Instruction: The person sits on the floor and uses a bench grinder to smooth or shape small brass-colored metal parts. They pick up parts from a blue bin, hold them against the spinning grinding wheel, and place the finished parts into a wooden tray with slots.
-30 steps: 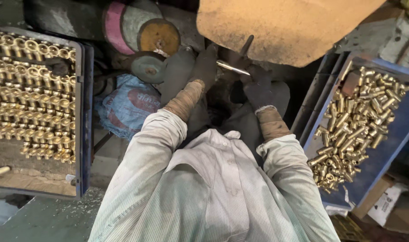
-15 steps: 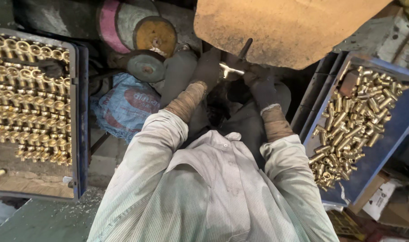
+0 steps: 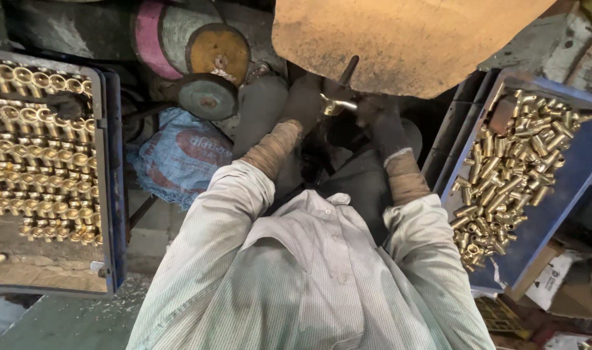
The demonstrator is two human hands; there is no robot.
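Both my hands wear dark gloves with tan cuffs and meet just under a large tan cover (image 3: 400,39). Between them is a small shiny brass fitting (image 3: 333,104). My left hand (image 3: 304,100) grips it from the left and my right hand (image 3: 381,124) holds it from the right. A dark rod (image 3: 349,67) slants up from the fitting and goes under the cover's edge. What lies beneath the cover is hidden. My pale striped shirt sleeves fill the lower middle of the view.
On the left, a blue tray (image 3: 109,194) holds neat rows of brass fittings (image 3: 43,155). To the right, a second blue tray (image 3: 568,194) carries a loose heap of brass pieces (image 3: 507,175). Round discs (image 3: 208,97) and a blue bag (image 3: 179,155) lie ahead on the left.
A long bright piece lay level between my hands; now only a short brass fitting shows there. Both hands have stayed under the cover's edge.
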